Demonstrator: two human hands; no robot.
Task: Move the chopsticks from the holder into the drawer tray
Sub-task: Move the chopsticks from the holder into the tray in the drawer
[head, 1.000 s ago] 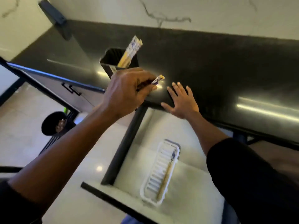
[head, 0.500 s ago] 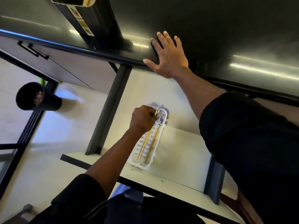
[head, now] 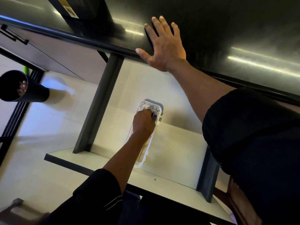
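Note:
A white slotted tray (head: 141,161) lies lengthwise in the open pale drawer (head: 177,153). Light wooden chopsticks (head: 143,150) with blue-patterned tops lie inside it. My left hand (head: 143,121) is down in the tray with its fingers closed around the patterned chopstick tops (head: 155,114). My right hand (head: 164,46) rests flat, fingers spread, on the black countertop (head: 227,26) at its front edge. The black chopstick holder (head: 84,12) stands on the counter at the top left, its top cut off by the frame.
The drawer has dark side walls (head: 97,104) and a dark front panel (head: 68,164). A black cylindrical bin (head: 21,88) stands on the pale floor at the left. A closed cabinet front with a black handle (head: 14,37) sits to the left under the counter.
My left hand carried a chopstick from beside the holder down into the tray and now sits lower in it, at the chopstick tops. My right hand stayed on the counter. The view tilted downward.

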